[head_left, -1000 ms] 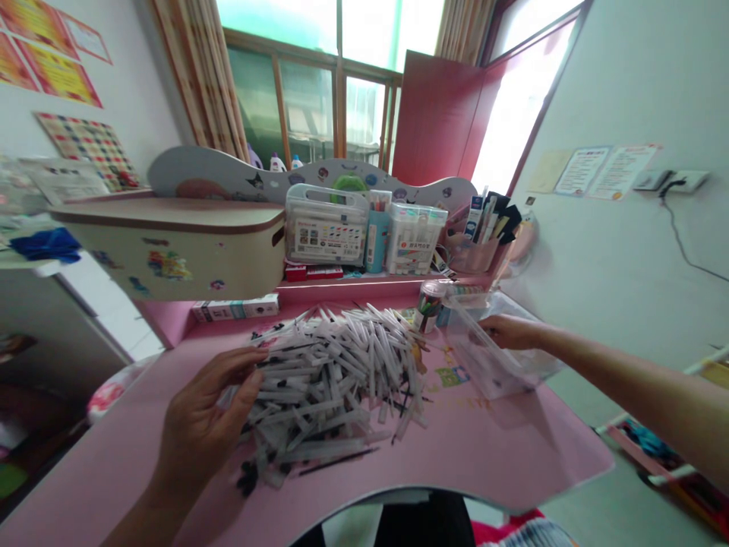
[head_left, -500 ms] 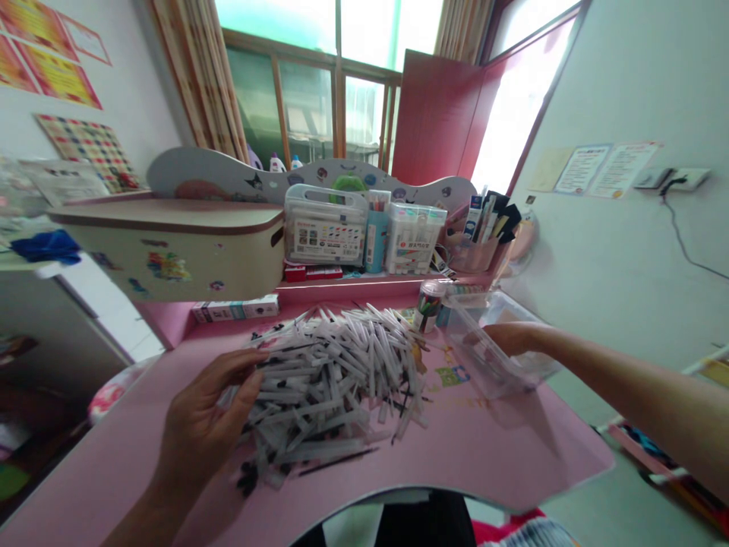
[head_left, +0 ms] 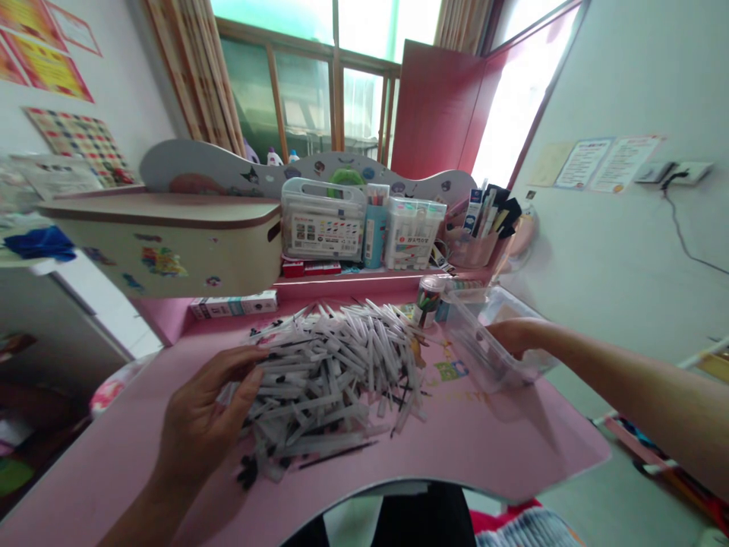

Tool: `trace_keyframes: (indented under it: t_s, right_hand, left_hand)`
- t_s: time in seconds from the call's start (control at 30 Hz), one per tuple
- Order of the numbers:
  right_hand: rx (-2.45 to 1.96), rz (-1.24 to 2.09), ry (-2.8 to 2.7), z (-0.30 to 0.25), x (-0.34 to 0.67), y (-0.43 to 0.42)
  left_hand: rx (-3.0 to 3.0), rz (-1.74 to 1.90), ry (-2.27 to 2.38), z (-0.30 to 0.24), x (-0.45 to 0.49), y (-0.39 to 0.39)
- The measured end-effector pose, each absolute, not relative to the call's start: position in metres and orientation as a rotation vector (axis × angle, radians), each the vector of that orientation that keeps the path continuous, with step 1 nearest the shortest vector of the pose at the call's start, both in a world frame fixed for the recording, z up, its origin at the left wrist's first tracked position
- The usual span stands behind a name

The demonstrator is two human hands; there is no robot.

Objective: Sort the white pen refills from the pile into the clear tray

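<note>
A big heap of white pens with black caps (head_left: pixel 336 376) lies in the middle of the pink desk (head_left: pixel 484 448). My left hand (head_left: pixel 199 422) rests against the heap's left edge, fingers curled onto the nearest pens. My right hand (head_left: pixel 515 334) reaches into a clear plastic box (head_left: pixel 475 349) at the right of the desk. Its fingers are curled inside the box, and what they hold, if anything, is hidden by the box wall.
A shelf at the back holds marker cases (head_left: pixel 324 224), a blue pen pot (head_left: pixel 374 228) and a pink holder of tools (head_left: pixel 478 243). A small jar (head_left: pixel 427 296) stands by the box. A cream cabinet (head_left: pixel 165 243) sits left; a wall is close on the right.
My right hand has slid deeper into the clear box. My left hand stays on the heap. The view has tilted slightly.
</note>
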State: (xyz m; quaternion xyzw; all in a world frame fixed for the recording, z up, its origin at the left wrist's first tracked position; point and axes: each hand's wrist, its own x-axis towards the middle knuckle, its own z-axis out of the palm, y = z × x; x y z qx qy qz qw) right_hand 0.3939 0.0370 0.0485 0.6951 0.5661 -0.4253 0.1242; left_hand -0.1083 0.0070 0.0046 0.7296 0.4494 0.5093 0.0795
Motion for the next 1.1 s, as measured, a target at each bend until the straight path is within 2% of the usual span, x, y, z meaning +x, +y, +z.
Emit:
trace_keyframes:
  t_s: [0.27, 0.5, 0.73, 1.1]
  right_hand:
    - [2.114, -1.407, 1.587, 0.064, 0.379, 0.028]
    - [2.038, -1.310, 1.560, 0.061, 0.387, 0.038]
    - [2.046, -1.262, 1.782, 0.061, 0.384, 0.050]
    - [2.046, -1.299, 1.591, 0.051, 0.384, 0.044]
  left_hand:
    - [2.211, 1.533, 1.313, 0.004, -0.108, 0.007]
    - [2.230, 1.532, 1.333, 0.004, -0.106, 0.008]
    - [2.201, 1.517, 1.381, 0.002, -0.107, 0.009]
    - [2.188, 1.491, 1.390, 0.004, -0.108, 0.008]
